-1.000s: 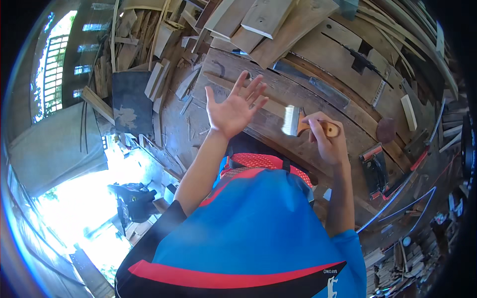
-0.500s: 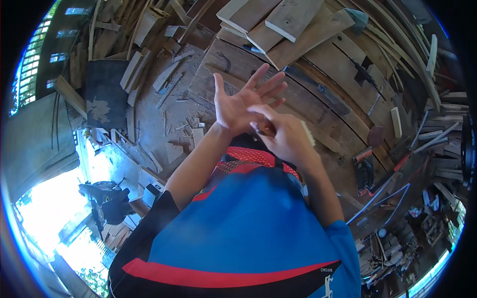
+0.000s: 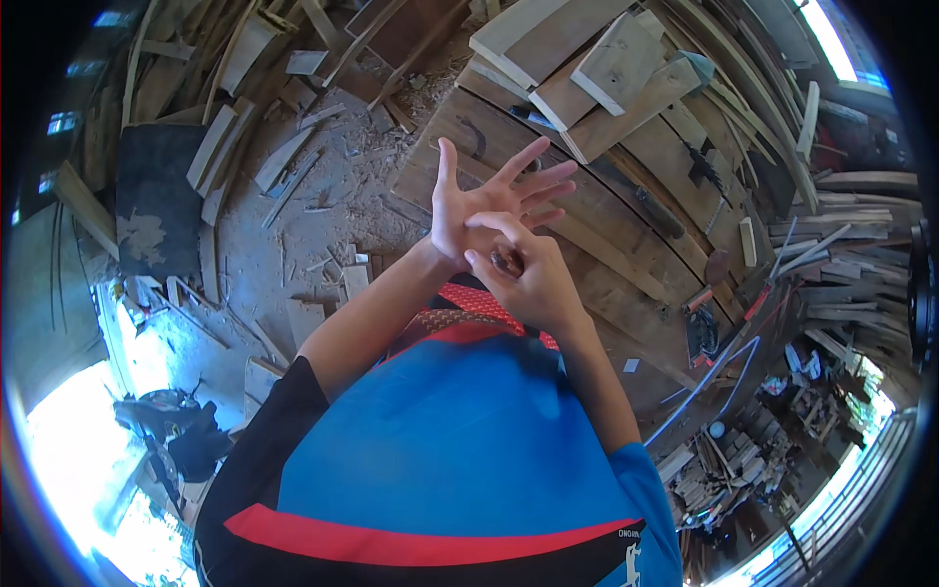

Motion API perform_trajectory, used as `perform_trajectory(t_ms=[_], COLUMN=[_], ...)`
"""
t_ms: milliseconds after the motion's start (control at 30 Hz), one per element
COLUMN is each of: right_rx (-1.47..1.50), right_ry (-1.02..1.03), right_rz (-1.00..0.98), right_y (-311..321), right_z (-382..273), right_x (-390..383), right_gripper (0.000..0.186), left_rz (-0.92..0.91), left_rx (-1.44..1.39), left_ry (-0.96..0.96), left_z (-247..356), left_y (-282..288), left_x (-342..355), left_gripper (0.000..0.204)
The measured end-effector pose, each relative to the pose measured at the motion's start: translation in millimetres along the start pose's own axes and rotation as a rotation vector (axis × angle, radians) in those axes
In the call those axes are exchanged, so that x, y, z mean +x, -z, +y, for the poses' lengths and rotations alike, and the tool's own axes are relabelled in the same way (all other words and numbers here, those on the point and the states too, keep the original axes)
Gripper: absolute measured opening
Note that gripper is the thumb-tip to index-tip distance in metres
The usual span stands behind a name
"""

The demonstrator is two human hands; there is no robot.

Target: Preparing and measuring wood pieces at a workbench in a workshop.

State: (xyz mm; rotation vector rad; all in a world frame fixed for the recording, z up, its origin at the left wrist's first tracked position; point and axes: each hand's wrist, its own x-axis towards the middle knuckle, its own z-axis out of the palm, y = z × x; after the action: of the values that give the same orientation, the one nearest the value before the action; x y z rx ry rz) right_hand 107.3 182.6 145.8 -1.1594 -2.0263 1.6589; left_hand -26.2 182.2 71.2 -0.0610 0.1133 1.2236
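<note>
My left hand [image 3: 494, 196] is spread palm up above the wooden workbench [image 3: 597, 235], its fingers apart. Across its palm reaches my right hand [image 3: 523, 274], index finger at or just over the palm; whether it touches I cannot tell. The right fingers are wrapped round a paintbrush, of which only part of the brown wooden handle [image 3: 505, 257] shows; the bristles are hidden behind the hand. A dark curved metal piece [image 3: 474, 137] lies on the bench past my fingers.
Stacked boards [image 3: 616, 64] lie at the bench's far end. A clamp-like tool [image 3: 702, 333] is at the right. Scrap wood and shavings [image 3: 293, 186] cover the floor on the left; a dark panel [image 3: 156, 196] stands farther left. Wood piles [image 3: 724, 470] fill the lower right.
My right hand has moved left onto the open left palm with the brush, turning it so the bristles no longer show. The whole view has shifted.
</note>
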Motion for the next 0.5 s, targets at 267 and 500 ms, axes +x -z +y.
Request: perform_trajectory(t_ms=[267,500], right_rx=[-0.082,-0.295], right_ry=[-0.068,-0.124], right_rz=[0.081,0.135], right_y=[-27,-3], right_z=[-23,23], right_x=[11,-12], right_gripper=[0.031,0.026], left_rz=[-0.075,0.287], left_rx=[0.106,0.565], left_ry=[0.073,-0.295], left_z=[27,139], left_y=[4,107], left_x=[-14,-52], left_gripper=[0.112,0.066])
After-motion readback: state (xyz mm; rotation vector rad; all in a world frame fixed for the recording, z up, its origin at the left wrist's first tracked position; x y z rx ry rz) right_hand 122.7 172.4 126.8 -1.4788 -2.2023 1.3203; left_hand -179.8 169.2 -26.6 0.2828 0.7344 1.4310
